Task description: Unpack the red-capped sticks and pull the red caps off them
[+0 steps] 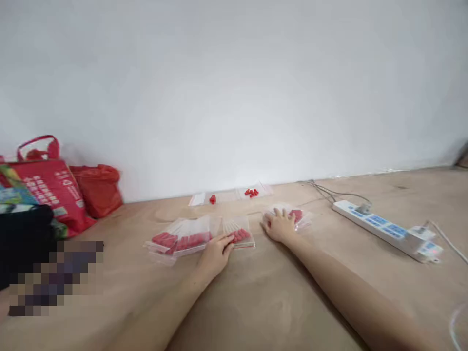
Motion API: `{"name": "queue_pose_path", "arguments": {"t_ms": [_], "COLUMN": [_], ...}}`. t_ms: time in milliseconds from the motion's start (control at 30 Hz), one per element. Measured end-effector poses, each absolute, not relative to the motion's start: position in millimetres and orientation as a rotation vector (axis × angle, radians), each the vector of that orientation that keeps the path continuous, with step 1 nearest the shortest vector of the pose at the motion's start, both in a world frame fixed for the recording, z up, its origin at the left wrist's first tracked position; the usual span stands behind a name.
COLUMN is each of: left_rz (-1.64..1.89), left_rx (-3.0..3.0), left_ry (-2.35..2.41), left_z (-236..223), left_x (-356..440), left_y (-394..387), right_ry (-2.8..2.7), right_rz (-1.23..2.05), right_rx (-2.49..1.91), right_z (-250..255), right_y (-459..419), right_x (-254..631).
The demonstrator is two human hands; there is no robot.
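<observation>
Plastic bags mid-frame look light, slippery, best pinched by edges; left hand touches one (grip unclear), right hand spread on another.

Packets on table, power strip (right)

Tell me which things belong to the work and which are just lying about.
Likely the work:
middle bag, touched by the left hand
right bags, under the right hand
left bags
back bags

Likely lying about:
power strip
tote
red sack
</observation>
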State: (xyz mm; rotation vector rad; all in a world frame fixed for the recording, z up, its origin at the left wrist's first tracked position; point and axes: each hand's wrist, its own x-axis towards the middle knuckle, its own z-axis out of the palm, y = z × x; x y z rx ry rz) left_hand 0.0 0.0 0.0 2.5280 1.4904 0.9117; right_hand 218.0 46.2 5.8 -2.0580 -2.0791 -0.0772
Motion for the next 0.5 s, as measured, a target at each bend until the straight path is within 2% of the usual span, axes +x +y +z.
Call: {"name": "queue_pose_path", "arguments": {"t_ms": [133, 233, 400, 500], "left_rz": [0.956, 1.000, 1.092, 1.124], "left_rx": [2.523, 2.542, 2.576, 2.574], "left_ry": [1.486, 1.459, 1.382, 1.334], "left_z": [-4.0, -4.9, -6.6, -8.4], "left_x": [0.3, 0.8, 2.5, 3.3], "left_y": [0.7, 1.0, 1.6, 2.3], "right_ry": [-1.937, -2.005, -1.944, -1.920], "right_rz": [-0.149, -0.199, 0.197, 0.246], "right_rx": [-2.186, -1.946, -1.738, -1.683], "right_z": [13.2, 14.1, 6.6, -0.6], "right_y": [45.3, 42.3, 29.9, 22.5], "right_x": [229.7, 222.5, 188.6, 175.1]}}
